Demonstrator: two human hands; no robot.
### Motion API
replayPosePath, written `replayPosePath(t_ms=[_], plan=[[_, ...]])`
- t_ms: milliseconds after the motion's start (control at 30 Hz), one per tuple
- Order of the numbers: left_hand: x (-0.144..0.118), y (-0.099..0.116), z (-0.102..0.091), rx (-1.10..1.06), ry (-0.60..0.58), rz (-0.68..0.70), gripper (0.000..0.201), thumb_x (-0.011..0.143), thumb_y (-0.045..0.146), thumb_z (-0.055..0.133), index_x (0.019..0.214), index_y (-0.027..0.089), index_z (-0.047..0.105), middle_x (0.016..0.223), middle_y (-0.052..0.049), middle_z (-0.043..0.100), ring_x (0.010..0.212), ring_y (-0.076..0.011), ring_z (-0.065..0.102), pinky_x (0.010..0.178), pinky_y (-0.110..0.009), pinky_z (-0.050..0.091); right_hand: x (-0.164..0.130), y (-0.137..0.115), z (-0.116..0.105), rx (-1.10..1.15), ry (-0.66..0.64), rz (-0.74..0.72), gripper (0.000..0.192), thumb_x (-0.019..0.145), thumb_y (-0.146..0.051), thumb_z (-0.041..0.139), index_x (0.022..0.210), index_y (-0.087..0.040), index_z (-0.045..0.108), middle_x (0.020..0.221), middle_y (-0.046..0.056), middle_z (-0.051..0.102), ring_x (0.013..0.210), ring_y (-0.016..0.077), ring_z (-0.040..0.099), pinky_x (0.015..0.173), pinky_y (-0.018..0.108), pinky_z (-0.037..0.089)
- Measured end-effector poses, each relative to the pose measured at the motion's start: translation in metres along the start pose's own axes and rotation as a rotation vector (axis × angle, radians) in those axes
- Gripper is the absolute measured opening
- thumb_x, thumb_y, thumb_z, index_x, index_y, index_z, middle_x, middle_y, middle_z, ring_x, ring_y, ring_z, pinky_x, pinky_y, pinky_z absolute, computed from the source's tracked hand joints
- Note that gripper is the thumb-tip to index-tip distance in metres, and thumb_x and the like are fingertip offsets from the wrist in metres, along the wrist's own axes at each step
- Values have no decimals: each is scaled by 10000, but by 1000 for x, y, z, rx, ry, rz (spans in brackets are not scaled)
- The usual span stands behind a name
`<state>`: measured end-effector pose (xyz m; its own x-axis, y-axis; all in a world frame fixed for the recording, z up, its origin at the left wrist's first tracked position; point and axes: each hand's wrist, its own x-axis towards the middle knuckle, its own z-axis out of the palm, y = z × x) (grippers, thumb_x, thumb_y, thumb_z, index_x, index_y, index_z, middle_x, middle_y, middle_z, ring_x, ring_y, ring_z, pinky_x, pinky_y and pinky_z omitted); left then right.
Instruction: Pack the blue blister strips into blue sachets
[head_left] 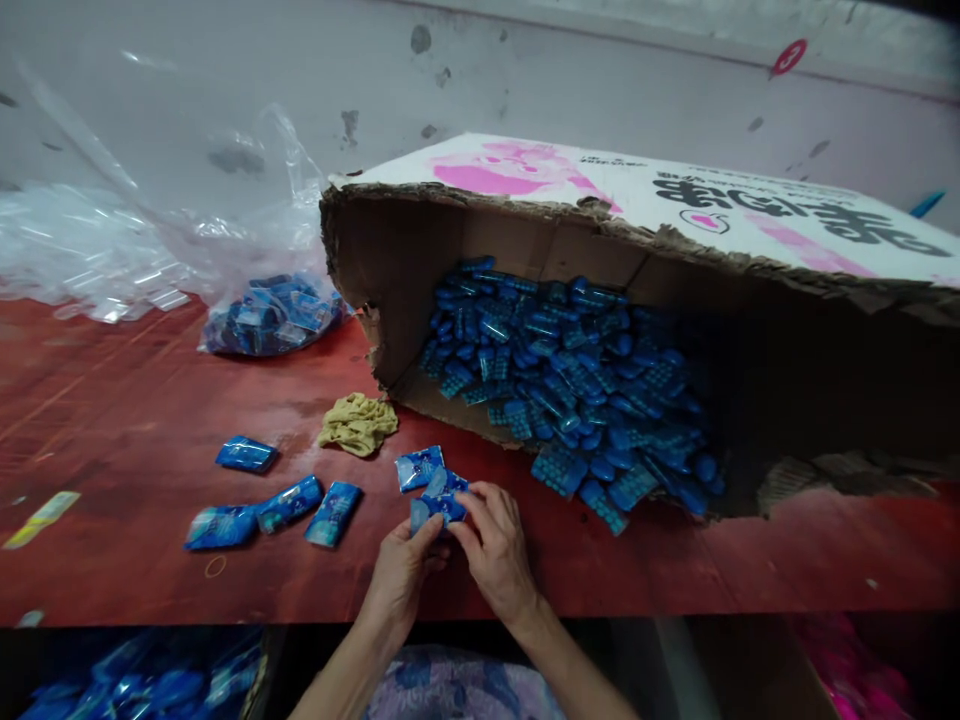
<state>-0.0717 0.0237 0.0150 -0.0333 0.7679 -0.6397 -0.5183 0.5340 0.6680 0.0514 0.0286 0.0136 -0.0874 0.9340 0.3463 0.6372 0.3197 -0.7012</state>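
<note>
Near the front edge of the red table, my left hand [411, 558] pinches a small blue printed packet [442, 505] between thumb and fingers. My right hand [491, 540] grips the same packet's right side, its fingertips on the upper corner. Just behind lies another blue printed packet [420, 468], close to or touching the held one. Left of my hands rest several filled blue packets, among them one upright packet [334, 513] and one farther back [246, 453]. What the held packet contains is hidden.
A torn cardboard box [525, 190] lies on its side, blue ridged pieces [570, 370] spilling from it onto the red table [112, 400]. A crumpled yellowish cloth [358, 424] and a clear bag of blue packets [274, 315] are to the left. Clear plastic sleeves [97, 250] lie behind.
</note>
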Motion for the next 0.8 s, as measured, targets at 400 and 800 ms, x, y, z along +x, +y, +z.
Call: replayPosePath(t_ms=[400, 800], plan=[[4, -9, 7, -25, -25, 53, 226, 528, 278, 749, 587, 105, 615, 443, 4, 579, 382, -102, 505, 405, -226, 431, -2, -4, 11, 527, -142, 511, 228, 835, -332, 419, 689, -183, 509, 573, -43, 528, 506, 96, 481, 472, 178, 371], [-1, 5, -4, -14, -104, -115, 224, 614, 302, 705, 625, 113, 585, 445, -20, 583, 393, -114, 544, 365, -188, 408, 16, 35, -34, -453, 133, 178, 221, 834, -321, 502, 979, -187, 601, 1001, 129, 578, 914, 266, 488, 744, 373, 353]])
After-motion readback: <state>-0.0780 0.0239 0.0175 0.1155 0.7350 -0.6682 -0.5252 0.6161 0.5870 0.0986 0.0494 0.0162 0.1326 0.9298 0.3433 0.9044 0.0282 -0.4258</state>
